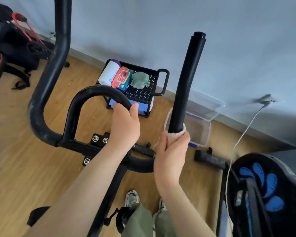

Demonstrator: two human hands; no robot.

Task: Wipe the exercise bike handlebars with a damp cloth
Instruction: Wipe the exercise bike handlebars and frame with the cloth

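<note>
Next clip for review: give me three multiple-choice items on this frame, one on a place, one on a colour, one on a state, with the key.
1. Where does the green cloth lie? A) on the floor B) in the black cart tray C) over the saddle
2. What colour is the cloth wrapped round the upright handlebar? A) blue B) red C) pale cream
3. What is the left hand doing? A) hanging free B) gripping the curved bar C) holding a bottle
Key: 1 B, it sits crumpled in the tray; 2 C, the right hand grips pale cream fabric round the bar; 3 B, its fingers curl over the loop.
</note>
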